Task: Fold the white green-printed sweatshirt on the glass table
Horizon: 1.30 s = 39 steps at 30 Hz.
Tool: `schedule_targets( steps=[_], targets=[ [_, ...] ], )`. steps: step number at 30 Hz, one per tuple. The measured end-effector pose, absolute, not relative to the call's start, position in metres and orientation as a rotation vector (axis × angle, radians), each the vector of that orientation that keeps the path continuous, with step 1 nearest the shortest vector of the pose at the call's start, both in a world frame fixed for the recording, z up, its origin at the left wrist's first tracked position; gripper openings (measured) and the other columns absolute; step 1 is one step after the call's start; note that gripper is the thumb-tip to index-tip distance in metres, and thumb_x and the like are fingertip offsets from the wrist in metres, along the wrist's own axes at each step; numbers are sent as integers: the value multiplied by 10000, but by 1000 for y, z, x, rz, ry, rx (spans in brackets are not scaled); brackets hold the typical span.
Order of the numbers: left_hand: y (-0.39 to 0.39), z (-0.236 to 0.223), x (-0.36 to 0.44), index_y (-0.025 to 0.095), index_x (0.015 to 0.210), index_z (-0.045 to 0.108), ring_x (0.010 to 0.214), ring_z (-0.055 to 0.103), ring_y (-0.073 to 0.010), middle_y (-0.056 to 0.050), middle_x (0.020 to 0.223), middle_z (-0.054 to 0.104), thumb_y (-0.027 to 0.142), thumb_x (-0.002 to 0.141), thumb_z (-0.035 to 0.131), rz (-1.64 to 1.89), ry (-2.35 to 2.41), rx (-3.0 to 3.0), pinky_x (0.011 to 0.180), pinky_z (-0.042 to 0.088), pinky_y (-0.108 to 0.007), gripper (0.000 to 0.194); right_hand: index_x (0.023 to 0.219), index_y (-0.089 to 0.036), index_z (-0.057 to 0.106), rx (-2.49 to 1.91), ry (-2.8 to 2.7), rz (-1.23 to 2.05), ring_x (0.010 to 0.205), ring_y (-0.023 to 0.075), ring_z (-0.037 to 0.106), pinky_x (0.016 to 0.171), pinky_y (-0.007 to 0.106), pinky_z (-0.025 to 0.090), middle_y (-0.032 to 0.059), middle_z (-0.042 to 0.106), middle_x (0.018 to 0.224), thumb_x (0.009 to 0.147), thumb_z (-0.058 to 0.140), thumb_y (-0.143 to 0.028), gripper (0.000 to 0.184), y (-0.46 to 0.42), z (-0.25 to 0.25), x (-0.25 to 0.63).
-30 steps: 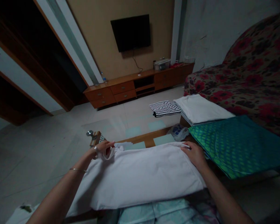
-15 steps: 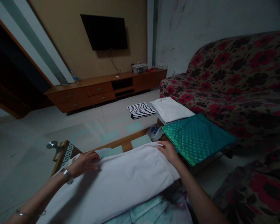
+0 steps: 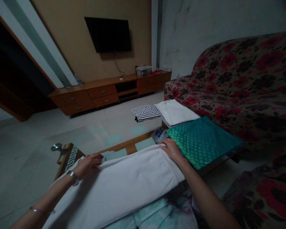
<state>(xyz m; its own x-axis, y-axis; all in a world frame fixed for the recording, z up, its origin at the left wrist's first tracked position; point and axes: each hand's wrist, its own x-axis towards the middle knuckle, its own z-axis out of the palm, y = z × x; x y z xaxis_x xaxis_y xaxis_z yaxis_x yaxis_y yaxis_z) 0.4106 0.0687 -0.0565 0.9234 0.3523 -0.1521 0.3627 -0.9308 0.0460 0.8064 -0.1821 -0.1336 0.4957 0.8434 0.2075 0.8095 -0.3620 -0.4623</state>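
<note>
A white folded garment (image 3: 124, 186) lies lengthwise in front of me, its far edge running from left to right. My left hand (image 3: 91, 163) is on that far edge toward the left, fingers curled down and pinching the cloth. At the far right corner, my right hand (image 3: 172, 149) grips the fold between thumb and fingers. Under the near side of the white garment shows a pale green patterned cloth (image 3: 154, 216). Just right of my right hand lies a folded green and teal garment (image 3: 205, 141).
Beyond lie a white folded cloth (image 3: 177, 112) and a black-and-white striped cloth (image 3: 145, 113). A plastic bag (image 3: 158, 135) sits on the glass-topped table with its wooden frame (image 3: 131, 148). A floral sofa (image 3: 233, 79) stands right; a TV cabinet (image 3: 105, 92) lines the wall.
My left hand, blurred before, has settled on the garment's far edge with its fingers closed in. My right hand keeps its hold at the corner. The view has shifted slightly.
</note>
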Motion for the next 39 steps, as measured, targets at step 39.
schedule_targets(
  steps=[39],
  targets=[
    [130, -61, 380, 145, 875, 623, 714, 551, -154, -36, 786, 621, 417, 755, 497, -316, 1083, 2392, 622, 430, -214, 323, 1231, -137, 516, -2650, -974, 390, 916, 311, 670, 762, 392, 472, 188, 685, 942, 905, 300, -159, 392, -173, -119, 770]
  ],
)
